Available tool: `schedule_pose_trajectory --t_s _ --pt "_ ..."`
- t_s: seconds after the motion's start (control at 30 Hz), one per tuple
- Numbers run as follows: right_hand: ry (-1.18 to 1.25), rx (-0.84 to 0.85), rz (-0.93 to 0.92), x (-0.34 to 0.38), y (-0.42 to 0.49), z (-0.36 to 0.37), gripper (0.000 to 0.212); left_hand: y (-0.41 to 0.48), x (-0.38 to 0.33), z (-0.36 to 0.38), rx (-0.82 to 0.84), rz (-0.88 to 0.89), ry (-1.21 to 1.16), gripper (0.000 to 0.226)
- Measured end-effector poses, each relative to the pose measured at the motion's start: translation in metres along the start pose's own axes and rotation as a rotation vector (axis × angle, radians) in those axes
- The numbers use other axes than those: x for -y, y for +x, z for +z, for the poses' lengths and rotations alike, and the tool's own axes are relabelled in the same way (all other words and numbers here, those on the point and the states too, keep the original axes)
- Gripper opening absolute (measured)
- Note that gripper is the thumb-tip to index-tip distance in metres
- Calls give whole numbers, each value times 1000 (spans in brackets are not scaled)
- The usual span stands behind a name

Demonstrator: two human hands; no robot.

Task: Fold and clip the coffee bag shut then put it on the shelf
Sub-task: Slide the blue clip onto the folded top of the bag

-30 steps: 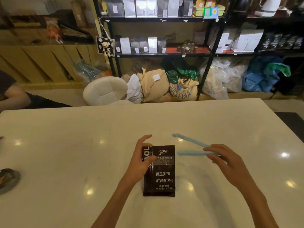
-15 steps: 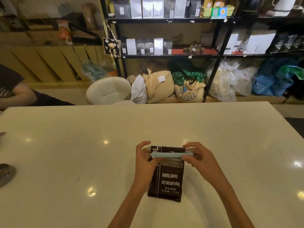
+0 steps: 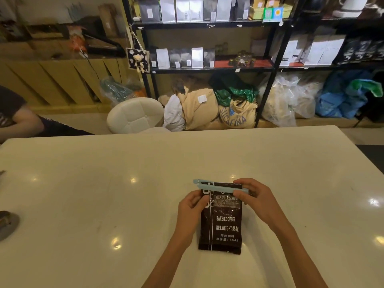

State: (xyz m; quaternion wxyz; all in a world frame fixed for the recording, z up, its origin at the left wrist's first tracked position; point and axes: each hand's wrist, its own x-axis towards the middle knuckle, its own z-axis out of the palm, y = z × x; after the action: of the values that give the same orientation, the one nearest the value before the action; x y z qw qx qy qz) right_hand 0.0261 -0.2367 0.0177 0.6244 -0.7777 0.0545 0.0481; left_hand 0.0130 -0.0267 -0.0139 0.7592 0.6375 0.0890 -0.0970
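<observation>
A dark brown coffee bag printed "BAKED.COFFEE" lies flat on the white table, its top end folded over. A light blue sealing clip lies across that folded top, its two bars slightly apart at the left end. My left hand grips the bag's upper left edge just below the clip. My right hand pinches the clip's right end against the bag. The black metal shelf stands beyond the table's far edge.
The shelf carries rows of white, grey and black coffee bags and small jars. Sacks and plastic bags lie on the floor under it. A white padded stool stands past the table. A person sits at the left. A dark object lies at the table's left edge.
My right hand carried the open clip from the bag's right over to its folded top and brought the bars together there. The left hand stayed on the bag's upper left.
</observation>
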Motion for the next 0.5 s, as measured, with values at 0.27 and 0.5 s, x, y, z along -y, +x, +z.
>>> schedule_pose_trajectory --t_s 0.27,0.5 --pt "-40 13 -11 1 9 -2 23 12 -3 7 -73 3 -60 17" --pt "-49 -6 -24 -7 16 5 25 18 3 4 -63 0 -59 25"
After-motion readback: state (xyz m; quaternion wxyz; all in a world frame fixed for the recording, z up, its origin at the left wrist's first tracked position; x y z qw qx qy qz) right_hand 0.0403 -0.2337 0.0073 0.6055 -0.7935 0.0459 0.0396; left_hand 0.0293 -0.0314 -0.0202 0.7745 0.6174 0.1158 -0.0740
